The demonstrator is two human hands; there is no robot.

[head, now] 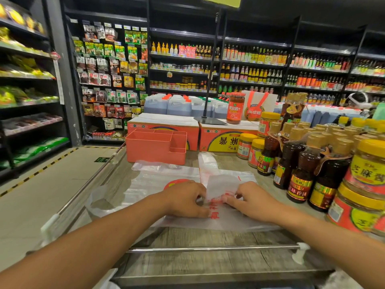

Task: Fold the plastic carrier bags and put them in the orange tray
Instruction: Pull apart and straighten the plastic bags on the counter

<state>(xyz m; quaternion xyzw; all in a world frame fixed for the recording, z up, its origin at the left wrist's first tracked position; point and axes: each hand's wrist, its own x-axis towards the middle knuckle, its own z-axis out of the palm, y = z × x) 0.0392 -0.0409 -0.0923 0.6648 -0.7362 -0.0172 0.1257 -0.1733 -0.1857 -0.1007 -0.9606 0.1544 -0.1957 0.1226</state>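
- The left hand (185, 200) and right hand (253, 200) each pinch a fold of the translucent white plastic carrier bag with red print (223, 184), which lies flat on the grey wooden worktop (208, 238).
- The compartmented orange plastic tray (150, 151) stands beyond the bag to the far left, nearer the left hand.

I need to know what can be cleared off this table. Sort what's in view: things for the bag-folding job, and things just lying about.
For the job: the plastic carrier bag, pinched by the left hand and right hand; the other bags lying flat; the orange tray.

Lying about: the sesame oil bottles, the yellow-lidded jars, the cartons, the sign stand.
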